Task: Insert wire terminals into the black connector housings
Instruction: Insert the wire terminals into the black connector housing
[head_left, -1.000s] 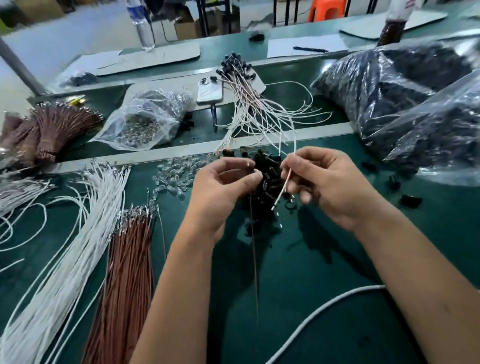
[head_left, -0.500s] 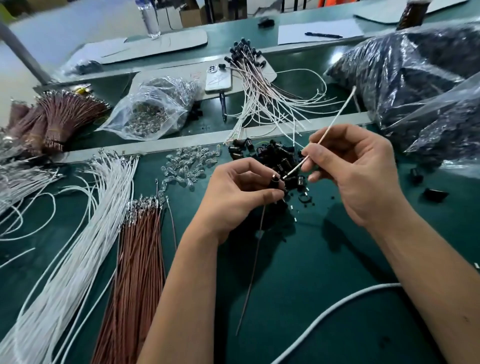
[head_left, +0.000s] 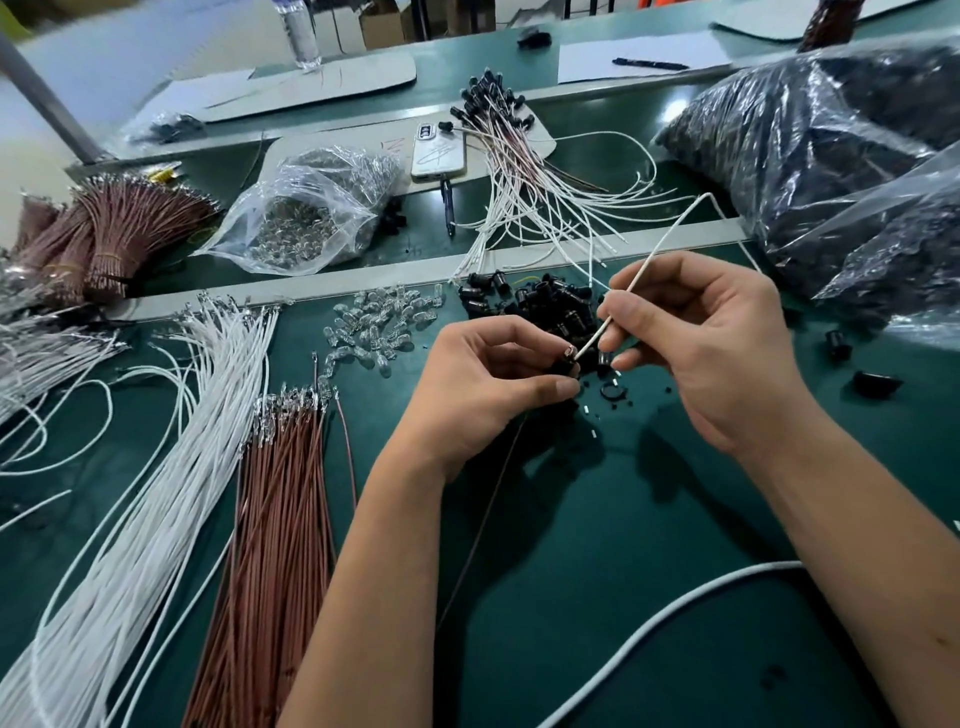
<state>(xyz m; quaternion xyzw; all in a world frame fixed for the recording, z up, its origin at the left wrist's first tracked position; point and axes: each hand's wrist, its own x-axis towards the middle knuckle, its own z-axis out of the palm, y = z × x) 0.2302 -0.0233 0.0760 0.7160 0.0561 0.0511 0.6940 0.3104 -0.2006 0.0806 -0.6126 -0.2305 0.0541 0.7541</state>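
Left hand (head_left: 488, 384) pinches a black connector housing (head_left: 565, 365) just above the green tabletop (head_left: 597, 571), beside the loose housing pile (head_left: 550, 306), while right hand (head_left: 711, 348) pinches a white wire (head_left: 652, 254) whose lower end meets the housing top, a brown wire (head_left: 483, 525) trailing below.

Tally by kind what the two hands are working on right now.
Black connector housing: 1, gripped by left hand
White wire: 1, pinched by right hand
Brown wire: 1, trailing below left hand
Total: 3
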